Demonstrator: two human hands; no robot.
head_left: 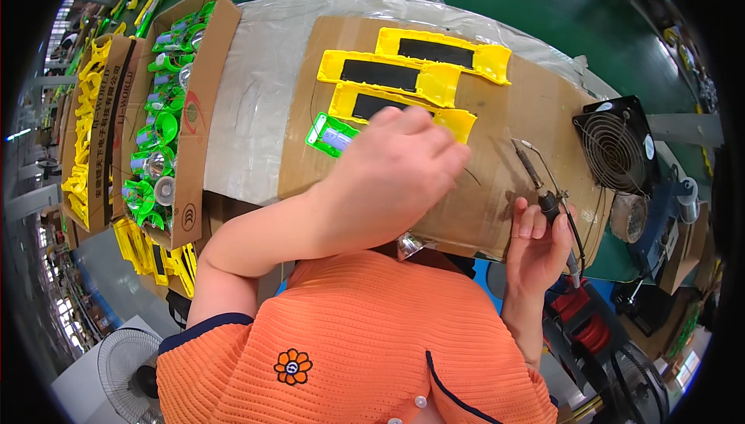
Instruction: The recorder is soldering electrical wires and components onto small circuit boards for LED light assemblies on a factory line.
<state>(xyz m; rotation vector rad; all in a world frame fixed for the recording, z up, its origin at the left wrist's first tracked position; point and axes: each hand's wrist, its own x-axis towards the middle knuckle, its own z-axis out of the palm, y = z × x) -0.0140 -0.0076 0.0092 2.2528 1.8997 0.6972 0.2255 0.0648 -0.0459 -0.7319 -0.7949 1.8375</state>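
My left hand (400,172) is closed, its fingers curled over the cardboard mat; what it pinches, if anything, is hidden beneath it. From under its wrist side shows a green flashlight housing (332,135) with a lilac battery cell. A silvery reflector cup (409,245) sits below the hand, by the mat's near edge. At the right, my right hand (538,242) grips the dark handle of a soldering iron (549,205), which has a thin bent feed tube along it; its tip points away from me. Several yellow shell halves (446,83) with black panels lie just beyond my left hand.
A carton (211,59) of green flashlight parts stands left, beside another carton of yellow shells (87,129). Right of the cardboard mat (535,106) are a black fan (617,145), a tape roll (628,217) and a solder spool (688,199). A white fan (128,377) stands lower left.
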